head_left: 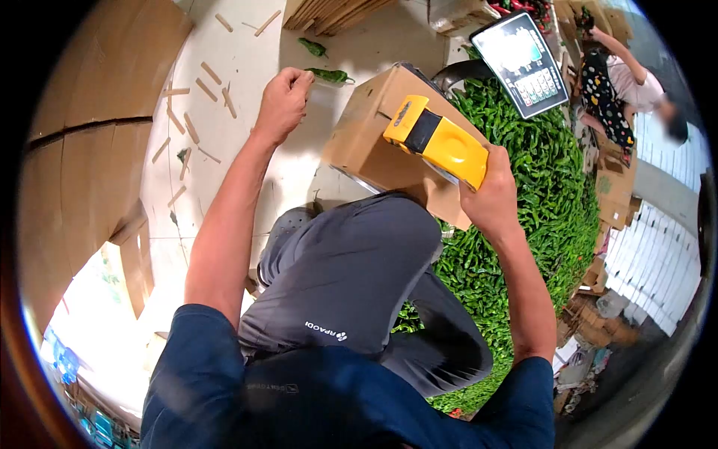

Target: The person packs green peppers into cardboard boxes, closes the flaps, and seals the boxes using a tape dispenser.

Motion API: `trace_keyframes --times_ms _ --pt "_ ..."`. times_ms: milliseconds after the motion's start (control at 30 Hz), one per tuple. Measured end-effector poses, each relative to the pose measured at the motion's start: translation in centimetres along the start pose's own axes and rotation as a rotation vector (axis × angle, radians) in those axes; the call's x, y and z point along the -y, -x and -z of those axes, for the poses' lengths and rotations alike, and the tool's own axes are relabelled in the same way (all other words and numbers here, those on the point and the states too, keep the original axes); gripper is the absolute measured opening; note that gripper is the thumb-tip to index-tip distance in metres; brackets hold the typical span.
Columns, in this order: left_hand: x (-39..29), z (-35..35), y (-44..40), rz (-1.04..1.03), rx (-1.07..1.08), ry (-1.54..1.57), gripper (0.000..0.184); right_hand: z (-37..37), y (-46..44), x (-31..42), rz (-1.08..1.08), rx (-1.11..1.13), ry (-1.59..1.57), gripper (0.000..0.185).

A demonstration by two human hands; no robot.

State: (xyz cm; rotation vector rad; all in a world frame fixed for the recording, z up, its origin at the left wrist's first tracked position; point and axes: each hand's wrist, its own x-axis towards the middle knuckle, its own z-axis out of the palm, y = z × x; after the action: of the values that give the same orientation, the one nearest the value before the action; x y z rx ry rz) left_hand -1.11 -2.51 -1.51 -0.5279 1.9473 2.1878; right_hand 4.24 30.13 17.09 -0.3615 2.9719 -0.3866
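Observation:
My right hand (490, 191) is wrapped around the end of a yellow-and-black tool (456, 150) that looks like a carton tape dispenser. The tool is against or just above the side of a cardboard box (366, 120), which stands tilted in front of my knees. My left hand (286, 105) is raised to the left of the box, closed in a pinch. A green pepper (330, 75) appears right at its fingertips; whether the fingers grip it or it lies on the floor behind, I cannot tell. Another green pepper (313, 47) rests on the floor beyond.
A large pile of green peppers (538, 187) spreads along my right. A digital scale display (520, 63) stands behind the box. Thin tan strips (191, 127) are scattered on the floor at left, beside large cartons (82, 194). Another person (628, 82) is at the upper right.

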Motion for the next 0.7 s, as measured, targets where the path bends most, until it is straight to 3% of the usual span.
trace_keyframes --times_ms 233,333,533,633,700 --pt "7.1 -3.2 -1.1 0.087 0.079 -0.003 0.030 0.4 -1.7 2.4 -0.004 0.042 0.094 0.047" --pt "8.1 -7.1 0.1 -0.148 -0.008 -0.273 0.033 0.4 -1.7 2.0 -0.009 0.067 0.109 0.048" --pt "7.1 -3.7 -1.3 0.222 0.184 -0.792 0.070 0.6 -2.0 1.9 0.077 0.031 0.125 0.047" --pt "5.8 -5.0 -3.0 -0.066 0.088 -0.086 0.079 0.2 -1.9 1.1 0.117 0.001 0.090 0.047" --pt "-1.1 -7.2 0.1 -0.191 0.329 0.193 0.079 -0.1 -2.0 1.0 0.086 0.012 0.051 0.047"
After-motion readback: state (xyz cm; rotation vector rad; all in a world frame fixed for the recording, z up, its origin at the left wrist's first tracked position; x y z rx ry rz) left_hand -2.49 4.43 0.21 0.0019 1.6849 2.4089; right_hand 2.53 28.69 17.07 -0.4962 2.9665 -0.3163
